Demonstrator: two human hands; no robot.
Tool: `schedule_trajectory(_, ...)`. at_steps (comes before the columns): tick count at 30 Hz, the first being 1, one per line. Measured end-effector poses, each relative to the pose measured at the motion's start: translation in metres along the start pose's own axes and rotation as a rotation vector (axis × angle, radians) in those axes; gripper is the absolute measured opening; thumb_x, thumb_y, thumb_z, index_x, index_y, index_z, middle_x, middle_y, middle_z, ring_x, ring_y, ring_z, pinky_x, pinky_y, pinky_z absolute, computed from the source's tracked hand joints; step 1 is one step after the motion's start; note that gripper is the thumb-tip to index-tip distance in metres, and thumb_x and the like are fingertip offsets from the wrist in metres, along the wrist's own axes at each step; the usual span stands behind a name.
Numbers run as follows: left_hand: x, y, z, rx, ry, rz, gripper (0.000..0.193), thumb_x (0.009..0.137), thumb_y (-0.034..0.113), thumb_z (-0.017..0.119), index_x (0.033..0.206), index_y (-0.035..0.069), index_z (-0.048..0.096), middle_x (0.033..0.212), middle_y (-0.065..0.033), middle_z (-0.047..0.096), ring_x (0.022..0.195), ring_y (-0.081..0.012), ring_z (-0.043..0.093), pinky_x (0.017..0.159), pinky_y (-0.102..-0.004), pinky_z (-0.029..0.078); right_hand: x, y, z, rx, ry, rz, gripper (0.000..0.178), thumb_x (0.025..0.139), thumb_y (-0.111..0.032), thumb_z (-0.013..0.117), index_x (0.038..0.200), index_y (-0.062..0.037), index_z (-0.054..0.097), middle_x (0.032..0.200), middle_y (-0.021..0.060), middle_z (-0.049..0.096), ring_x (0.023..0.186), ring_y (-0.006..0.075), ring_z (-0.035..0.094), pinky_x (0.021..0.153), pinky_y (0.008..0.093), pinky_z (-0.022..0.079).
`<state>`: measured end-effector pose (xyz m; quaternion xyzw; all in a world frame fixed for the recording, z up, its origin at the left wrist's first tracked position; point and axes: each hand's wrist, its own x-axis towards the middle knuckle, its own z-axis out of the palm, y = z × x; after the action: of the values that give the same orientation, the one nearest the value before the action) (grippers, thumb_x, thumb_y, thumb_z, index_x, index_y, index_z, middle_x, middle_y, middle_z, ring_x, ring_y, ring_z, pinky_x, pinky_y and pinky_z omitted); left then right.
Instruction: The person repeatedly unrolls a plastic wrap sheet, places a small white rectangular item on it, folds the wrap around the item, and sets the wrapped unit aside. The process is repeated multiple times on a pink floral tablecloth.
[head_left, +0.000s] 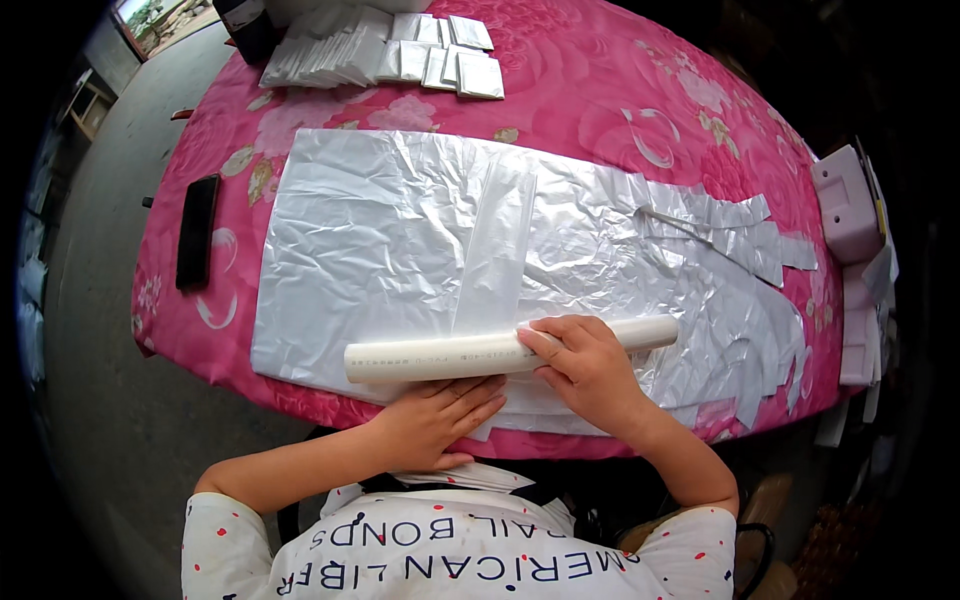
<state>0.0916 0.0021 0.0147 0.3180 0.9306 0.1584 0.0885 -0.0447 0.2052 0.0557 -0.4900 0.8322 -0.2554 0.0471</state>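
Head view: white tube gripped across the silvery film

In the head view, a long white tube lies crosswise over the near part of a layered spread of silvery film, on a pink floral tablecloth. The right hand is clamped on the tube right of its middle, thumb and fingers closed round it. The left hand lies flat, palm down, at the film's near edge — fingers straight and close together, gripping nothing visible. Its fingertips are right at the tube's near side; whether they touch it, I cannot tell.

The step in hand looks like smoothing the film with the tube, though placing it there as a weight would look much the same. A next move, as I judge it, calls for a firm, level tube and steady film — the loose, ragged strips at the right could catch or ruck up.
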Motion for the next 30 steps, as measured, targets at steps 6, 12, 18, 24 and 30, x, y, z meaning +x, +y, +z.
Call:
schedule_trajectory(6, -0.001, 0.008, 0.008, 0.037, 0.065, -0.012, 0.073, 0.082, 0.047, 0.052, 0.138, 0.003, 0.033, 0.146, -0.0124, 0.027, 0.136, -0.0252, 0.023, 0.110, -0.0412, 0.019, 0.053, 0.022, 0.013, -0.057, 0.132, -0.040, 0.046, 0.070, -0.004, 0.068, 0.115, -0.0113, 0.060, 0.109, 0.0055, 0.059, 0.102, 0.0264, 0.053, 0.089, 0.0370, 0.042)
schedule_trajectory(12, -0.001, -0.021, -0.017, 0.093, -0.065, 0.212, 0.068, 0.082, 0.042, 0.053, 0.135, 0.004, 0.036, 0.145, -0.0117, 0.031, 0.134, -0.0238, 0.028, 0.109, -0.0379, 0.025, 0.132, 0.079, 0.017, -0.164, 0.326, -0.005, 0.039, 0.074, -0.008, 0.066, 0.112, -0.0107, 0.062, 0.107, 0.0055, 0.062, 0.102, 0.0255, 0.054, 0.090, 0.0377, 0.041)
schedule_trajectory(18, -0.006, -0.042, -0.023, 0.126, 0.047, 0.381, 0.048, 0.085, 0.021, 0.050, 0.128, 0.000, 0.042, 0.134, -0.0136, 0.044, 0.126, -0.0235, 0.042, 0.105, -0.0350, 0.034, 0.126, 0.071, 0.018, -0.150, 0.358, -0.069, 0.041, 0.075, 0.001, 0.060, 0.115, -0.0069, 0.059, 0.120, 0.0112, 0.054, 0.115, 0.0300, 0.047, 0.098, 0.0392, 0.039)
schedule_trajectory(24, -0.007, -0.038, -0.012, 0.038, 0.198, 0.361, 0.039, 0.086, 0.017, 0.048, 0.121, 0.000, 0.049, 0.128, -0.0141, 0.050, 0.121, -0.0237, 0.047, 0.101, -0.0344, 0.039, 0.044, 0.021, 0.029, 0.181, -0.140, -0.261, 0.053, 0.066, 0.006, 0.055, 0.118, -0.0034, 0.055, 0.126, 0.0118, 0.051, 0.121, 0.0299, 0.044, 0.099, 0.0382, 0.040)
schedule_trajectory(30, -0.009, -0.030, -0.010, -0.190, 0.375, 0.272, 0.041, 0.081, 0.015, 0.052, 0.120, 0.000, 0.051, 0.127, -0.0153, 0.050, 0.119, -0.0244, 0.049, 0.101, -0.0369, 0.039, 0.011, -0.001, 0.035, 0.028, -0.123, -0.265, 0.048, 0.069, -0.006, 0.063, 0.116, -0.0036, 0.055, 0.125, 0.0120, 0.052, 0.117, 0.0272, 0.049, 0.096, 0.0366, 0.043)
